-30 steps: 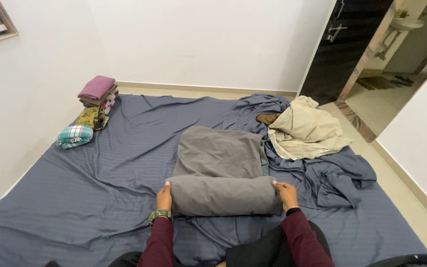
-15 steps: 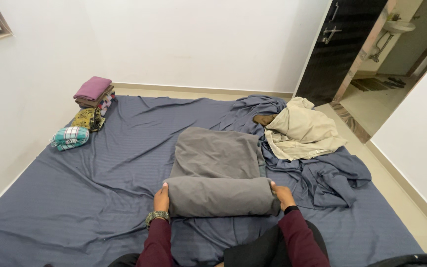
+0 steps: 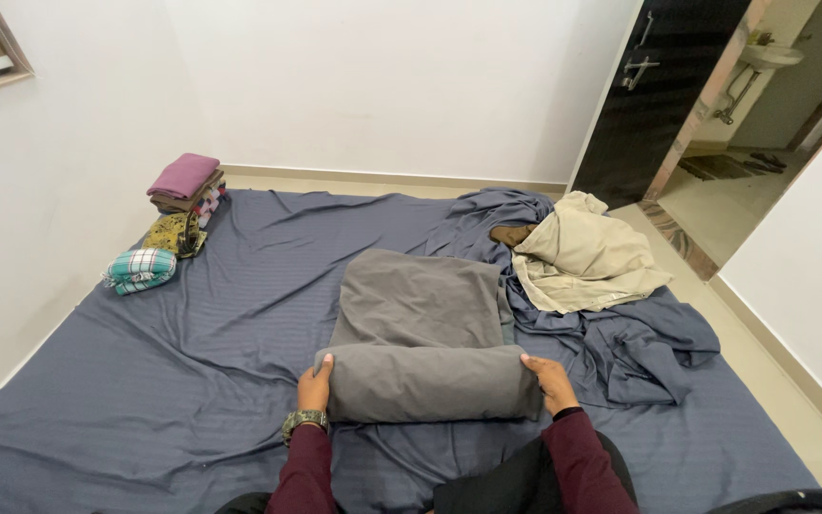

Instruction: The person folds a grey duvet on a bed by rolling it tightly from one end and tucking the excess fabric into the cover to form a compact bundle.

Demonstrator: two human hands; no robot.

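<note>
Head camera looks down over a mattress covered by a blue-grey striped bedsheet [image 3: 192, 381], laid on the floor against white walls. At the far left corner sits a stack of folded clothes [image 3: 186, 185] with a pink piece on top, a yellow patterned cloth [image 3: 175, 232] in front of it, and a green checked bundle [image 3: 140, 270] nearest me. To the right lies a crumpled beige garment [image 3: 587, 255] on a bunched-up heap of dark blue cloth [image 3: 639, 343], with a small brown piece [image 3: 512, 232] poking out beside it; none of these touches what I am working on. Beyond them a dark door [image 3: 654, 86] stands open onto a tiled room with a washbasin. Since a second ago, little has changed: the rolled edge of the grey blanket [image 3: 425, 314] has stayed where it was, and my hands have kept their places at its ends. My left hand [image 3: 315, 388] presses flat against the left end of the roll, fingers together, wristwatch [image 3: 304, 419] showing below. My right hand [image 3: 552, 381] cups the right end likewise. Neither grip is closed around the fabric; both simply bear on it. The blanket lies mid-mattress, directly before me, its near part rolled and its far part flat.
</note>
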